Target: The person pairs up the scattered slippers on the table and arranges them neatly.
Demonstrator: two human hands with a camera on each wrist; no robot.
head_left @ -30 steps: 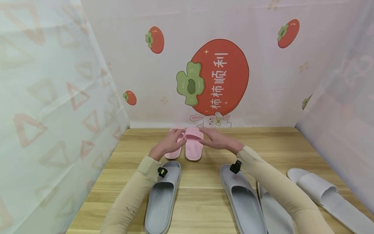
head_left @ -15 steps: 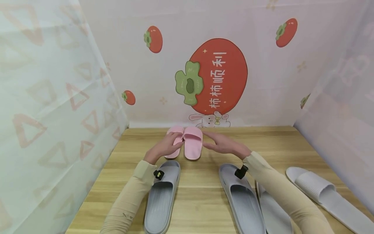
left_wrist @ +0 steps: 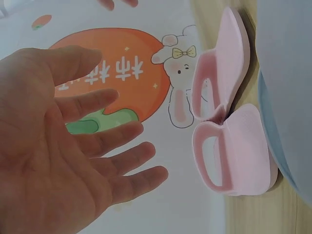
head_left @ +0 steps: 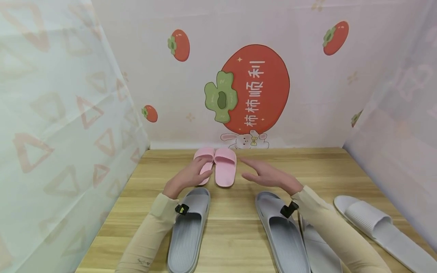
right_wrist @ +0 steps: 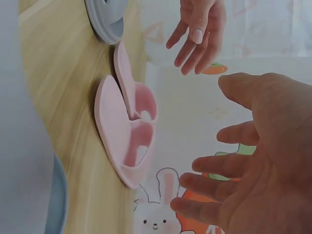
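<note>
Right wrist: pink slippers point(right_wrist: 120, 116) apart from left hand point(right_wrist: 204, 27), right hand point(right_wrist: 265, 165).

One small pink slipper point(head_left: 225, 174) and its matching mate point(head_left: 204, 151) in my head view, both sole-down, side by side, touching at the straps, toe ends toward the surface's point(head_left: 232, 235) far edge

On the bench point(head_left: 232, 239) we have the small slippers point(head_left: 225, 175) side by side before the back wall point(head_left: 192, 85). Nearer us, one big slipper point(head_left: 186, 242) lies left; rightward come a second slipper point(head_left: 286, 240), a third slipper point(head_left: 320, 248) just beside it, then a fourth slipper point(head_left: 380, 223).
</note>
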